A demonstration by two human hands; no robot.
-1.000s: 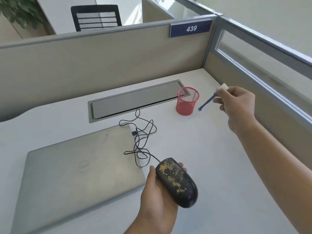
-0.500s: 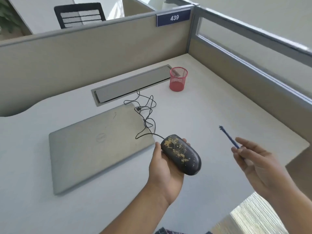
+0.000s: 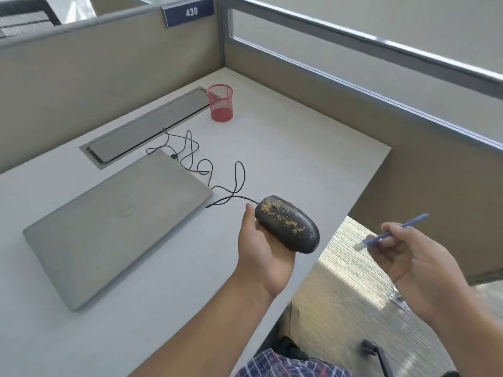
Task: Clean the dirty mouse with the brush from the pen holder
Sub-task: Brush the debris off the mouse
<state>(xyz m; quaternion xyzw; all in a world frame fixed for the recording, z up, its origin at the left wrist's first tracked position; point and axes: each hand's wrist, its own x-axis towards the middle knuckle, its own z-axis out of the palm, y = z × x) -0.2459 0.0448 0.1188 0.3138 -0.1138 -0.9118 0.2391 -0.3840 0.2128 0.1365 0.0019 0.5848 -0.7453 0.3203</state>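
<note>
Two hands in view, both busy. Left hand (image 3: 260, 250) palm up, fingers wrapped under the mouse (image 3: 288, 224), holding it off the bench (image 3: 299, 148) near the front edge; thumb on mouse's left side. Mouse is black w/ yellowish crumbs scattered over top, thickest at the front by the wheel. Cable (image 3: 209, 170) runs from mouse nose back in loose loops across bench to the laptop (image 3: 109, 221), plugged at its far right corner. Laptop shut, grey, lying flat, left of mouse. Right hand (image 3: 408, 257) out past bench edge, over the floor (image 3: 348, 295), fingers pinched round the brush (image 3: 392, 232); thin blue stick, white tip pointing left twd mouse, other end sticking up-right past the fingers. Brush blurred, bristles can't tell. Brush & mouse apart, not touching. Pen holder (image 3: 220, 103) red mesh, upright, far back on bench just beside the grey cable tray lid (image 3: 147, 126), well apart from both hands; contents can't tell. Partition w/ plate "439" (image 3: 190, 12) behind. Plaid cloth (image 3: 285, 364) at bottom edge.
</note>
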